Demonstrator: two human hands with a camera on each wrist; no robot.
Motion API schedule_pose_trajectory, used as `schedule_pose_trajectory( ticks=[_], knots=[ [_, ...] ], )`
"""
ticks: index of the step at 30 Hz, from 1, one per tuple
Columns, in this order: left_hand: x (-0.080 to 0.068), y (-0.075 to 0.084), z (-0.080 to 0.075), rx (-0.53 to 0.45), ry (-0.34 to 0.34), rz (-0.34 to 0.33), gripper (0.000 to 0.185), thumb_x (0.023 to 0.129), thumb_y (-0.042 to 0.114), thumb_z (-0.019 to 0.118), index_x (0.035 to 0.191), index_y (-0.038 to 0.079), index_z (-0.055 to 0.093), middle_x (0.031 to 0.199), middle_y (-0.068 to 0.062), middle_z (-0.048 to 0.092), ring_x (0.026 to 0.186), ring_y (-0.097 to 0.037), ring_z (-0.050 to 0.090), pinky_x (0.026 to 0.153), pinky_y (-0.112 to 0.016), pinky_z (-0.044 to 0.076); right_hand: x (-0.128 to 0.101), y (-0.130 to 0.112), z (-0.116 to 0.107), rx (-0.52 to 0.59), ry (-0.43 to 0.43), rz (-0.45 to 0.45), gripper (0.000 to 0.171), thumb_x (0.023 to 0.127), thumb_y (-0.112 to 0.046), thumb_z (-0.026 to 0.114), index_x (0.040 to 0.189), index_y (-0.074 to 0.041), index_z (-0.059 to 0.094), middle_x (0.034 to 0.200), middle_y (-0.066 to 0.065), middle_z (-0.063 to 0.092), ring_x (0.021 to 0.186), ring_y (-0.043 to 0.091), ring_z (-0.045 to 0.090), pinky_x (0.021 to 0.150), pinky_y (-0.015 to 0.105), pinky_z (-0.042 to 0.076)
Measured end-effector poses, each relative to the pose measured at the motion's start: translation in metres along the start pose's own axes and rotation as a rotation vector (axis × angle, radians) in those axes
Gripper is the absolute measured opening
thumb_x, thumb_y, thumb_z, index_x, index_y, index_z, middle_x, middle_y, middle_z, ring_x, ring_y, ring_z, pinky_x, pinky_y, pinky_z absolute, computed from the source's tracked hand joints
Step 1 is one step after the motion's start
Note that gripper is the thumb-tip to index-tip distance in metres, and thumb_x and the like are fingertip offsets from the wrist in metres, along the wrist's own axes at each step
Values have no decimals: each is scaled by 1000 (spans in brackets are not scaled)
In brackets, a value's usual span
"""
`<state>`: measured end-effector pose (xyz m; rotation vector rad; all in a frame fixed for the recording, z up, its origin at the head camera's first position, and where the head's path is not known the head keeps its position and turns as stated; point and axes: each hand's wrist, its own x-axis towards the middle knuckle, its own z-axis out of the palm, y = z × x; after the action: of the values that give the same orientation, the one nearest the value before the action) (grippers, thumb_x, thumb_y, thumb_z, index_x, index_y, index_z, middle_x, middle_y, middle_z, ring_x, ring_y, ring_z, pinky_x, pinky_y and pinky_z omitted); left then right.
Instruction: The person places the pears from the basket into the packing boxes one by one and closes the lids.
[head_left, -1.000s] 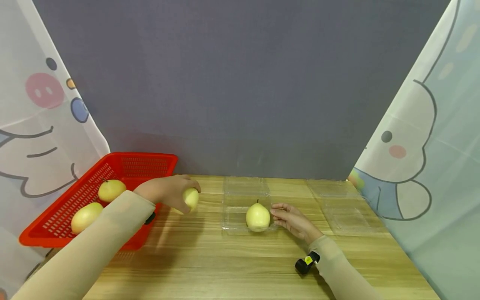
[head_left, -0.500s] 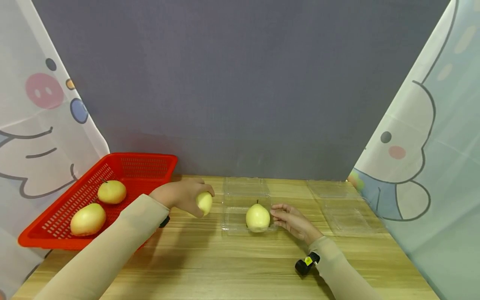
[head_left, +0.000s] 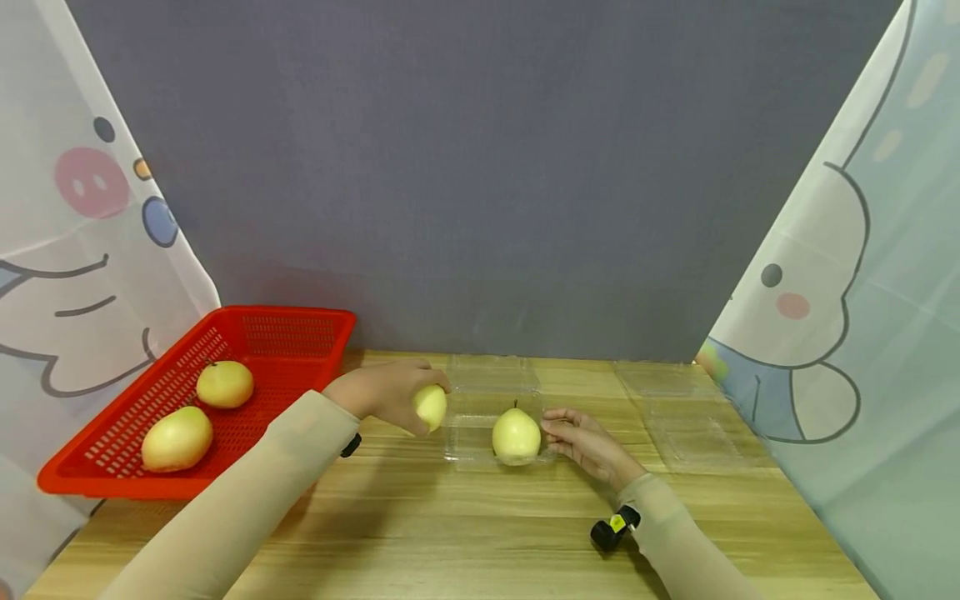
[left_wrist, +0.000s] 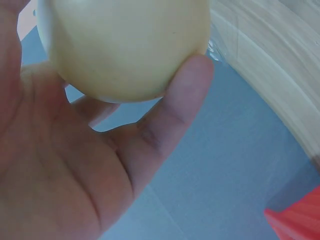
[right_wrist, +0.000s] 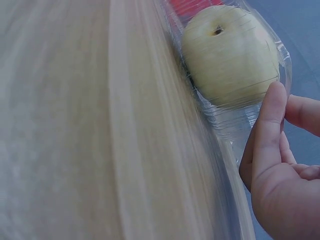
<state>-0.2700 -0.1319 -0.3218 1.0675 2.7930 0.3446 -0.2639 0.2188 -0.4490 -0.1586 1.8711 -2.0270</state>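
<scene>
My left hand (head_left: 392, 393) grips a pale yellow pear (head_left: 430, 407), fingers over its top and thumb low on its side. It hovers at the left edge of an open clear plastic clamshell box (head_left: 467, 457). In the left wrist view the thumb presses the smooth underside of the held pear (left_wrist: 125, 50). Another pear (head_left: 516, 435) sits in the box's front half, stem up. At the box's right side, my right hand (head_left: 588, 446) pinches the rim. The right wrist view has the thumb (right_wrist: 272, 107) against the clear wall, close beside the boxed pear (right_wrist: 230, 55).
A red plastic basket (head_left: 292, 333) with two pears, a rear pear (head_left: 224, 384) and a front pear (head_left: 177, 439), stands at the left. Another open clear clamshell box (head_left: 693, 433) lies at the right on the wooden table (head_left: 480, 533). A grey panel (head_left: 480, 167) rises behind.
My left hand has carried its pear rightward, away from the red basket to the clear box's left edge. My right hand and the boxed pear have stayed in place.
</scene>
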Motion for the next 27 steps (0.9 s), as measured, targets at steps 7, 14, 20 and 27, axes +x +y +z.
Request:
schedule_pose_trajectory(
  ticks=[7, 14, 20, 27],
  knots=[
    [12, 3, 6, -19, 24, 49, 53, 69, 22, 81, 120, 20, 65, 107, 0, 58, 86, -16, 57, 70, -33, 50, 0, 0, 0, 0, -9, -1, 50, 102, -9, 58, 139, 14, 34, 107, 8, 54, 88, 12, 58, 77, 21, 54],
    [21, 7, 16, -39, 44, 111, 51, 70, 22, 81, 119, 17, 66, 107, 1, 57, 88, -16, 58, 74, -32, 51, 1, 0, -1, -4, -14, -9, 50, 102, -10, 59, 138, 14, 35, 108, 8, 53, 88, 12, 57, 77, 21, 54],
    [29, 11, 24, -36, 51, 127, 56, 70, 24, 83, 122, 16, 66, 115, -5, 60, 96, -22, 59, 77, -36, 52, 2, 1, 0, -6, -9, -6, 48, 101, -9, 59, 137, 14, 36, 108, 8, 53, 89, 13, 57, 77, 21, 54],
    [38, 17, 31, -37, 61, 133, 57, 71, 26, 82, 125, 16, 65, 119, -5, 60, 99, -21, 58, 78, -35, 52, 2, 2, 0, 2, -4, -6, 47, 101, -10, 60, 136, 12, 38, 108, 8, 54, 88, 12, 57, 76, 21, 54]
  ],
)
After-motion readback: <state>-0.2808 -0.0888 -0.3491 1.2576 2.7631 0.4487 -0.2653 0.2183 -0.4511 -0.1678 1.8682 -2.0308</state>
